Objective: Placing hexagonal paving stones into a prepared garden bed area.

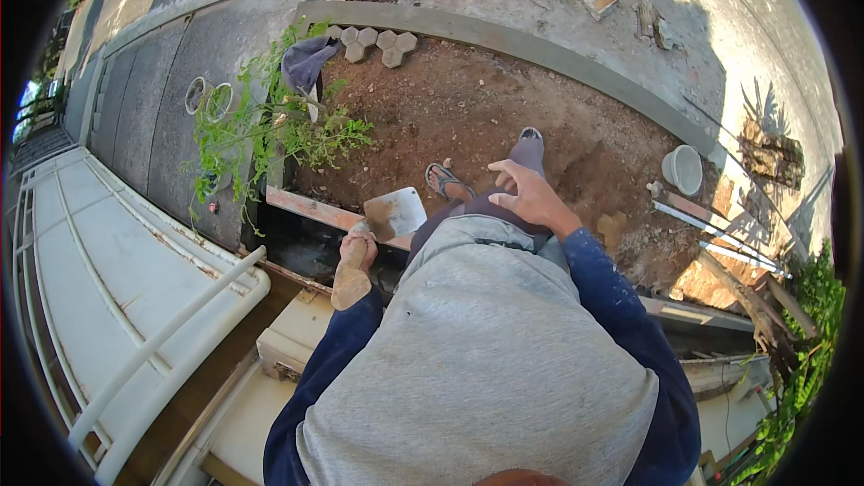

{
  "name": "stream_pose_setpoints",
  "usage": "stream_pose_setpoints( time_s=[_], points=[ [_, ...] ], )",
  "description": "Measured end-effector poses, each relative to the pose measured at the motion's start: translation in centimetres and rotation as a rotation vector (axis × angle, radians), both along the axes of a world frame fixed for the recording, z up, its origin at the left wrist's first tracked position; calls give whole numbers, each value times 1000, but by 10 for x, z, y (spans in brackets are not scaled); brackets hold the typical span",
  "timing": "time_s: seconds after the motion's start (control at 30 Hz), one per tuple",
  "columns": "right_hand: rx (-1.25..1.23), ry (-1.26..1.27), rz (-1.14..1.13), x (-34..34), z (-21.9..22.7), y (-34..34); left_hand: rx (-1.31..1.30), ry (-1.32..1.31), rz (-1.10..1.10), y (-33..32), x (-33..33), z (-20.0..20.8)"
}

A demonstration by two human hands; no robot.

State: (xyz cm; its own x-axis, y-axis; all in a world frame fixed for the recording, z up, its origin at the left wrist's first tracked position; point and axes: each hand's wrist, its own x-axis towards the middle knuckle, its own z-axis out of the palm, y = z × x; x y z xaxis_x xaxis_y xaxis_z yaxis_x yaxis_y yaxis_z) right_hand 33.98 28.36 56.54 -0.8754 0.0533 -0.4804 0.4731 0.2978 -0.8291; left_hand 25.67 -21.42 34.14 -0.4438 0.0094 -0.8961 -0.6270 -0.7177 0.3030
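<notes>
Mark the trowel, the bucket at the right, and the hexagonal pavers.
Trowel [394,216]: head view, on its blade.
Bucket [670,168]: head view, on its outer wall.
Hexagonal pavers [387,40]: head view, on one paver's top.

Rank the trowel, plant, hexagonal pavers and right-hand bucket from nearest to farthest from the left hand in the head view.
1. Trowel: held in the left hand.
2. Plant: ahead and left.
3. Pavers: farther ahead, near the picture's top.
4. Bucket: far over to the right.
</notes>
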Motion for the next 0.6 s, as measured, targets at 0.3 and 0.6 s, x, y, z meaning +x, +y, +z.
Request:
stream_pose_setpoints(
  time_s=[0.3,0.6],
  points=[
    [-248,513,153,3,49,26,213,-107,-242,287,-41,58],
    [-85,792,-283,34,19,103,247,-13,-935,489,3,110]
  ],
)
